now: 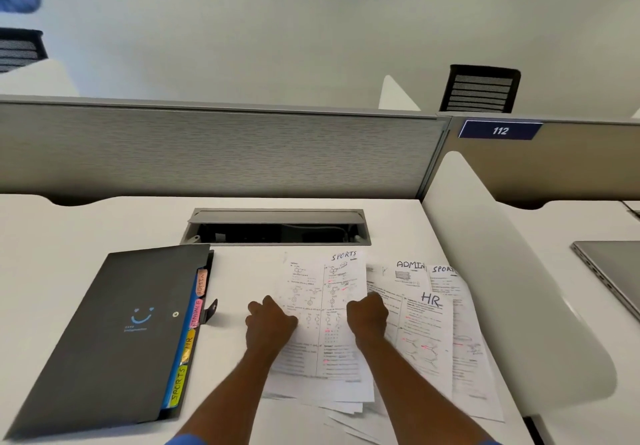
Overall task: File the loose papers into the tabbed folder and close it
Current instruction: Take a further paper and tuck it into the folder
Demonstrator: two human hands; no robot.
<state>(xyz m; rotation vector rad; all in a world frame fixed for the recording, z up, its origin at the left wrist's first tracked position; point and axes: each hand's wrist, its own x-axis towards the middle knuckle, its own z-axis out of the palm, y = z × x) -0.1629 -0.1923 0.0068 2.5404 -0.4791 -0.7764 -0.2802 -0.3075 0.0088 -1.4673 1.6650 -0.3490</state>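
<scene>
A dark grey tabbed folder (117, 333) lies closed on the desk at the left, with coloured tabs marked ADMIN, FINANCE, HR and SPORTS along its right edge. Several loose printed papers are spread to its right. My left hand (268, 323) and my right hand (367, 316) each grip a side of the top sheet marked SPORTS (325, 309). Sheets marked HR (429, 337), ADMIN (405, 274) and a second SPORTS sheet (446, 278) lie beside it, partly overlapped.
A cable-tray opening (277, 228) sits in the desk behind the papers. A grey partition (214, 150) closes the back. A white divider (485, 254) stands at the right, with a closed laptop (613, 271) beyond it.
</scene>
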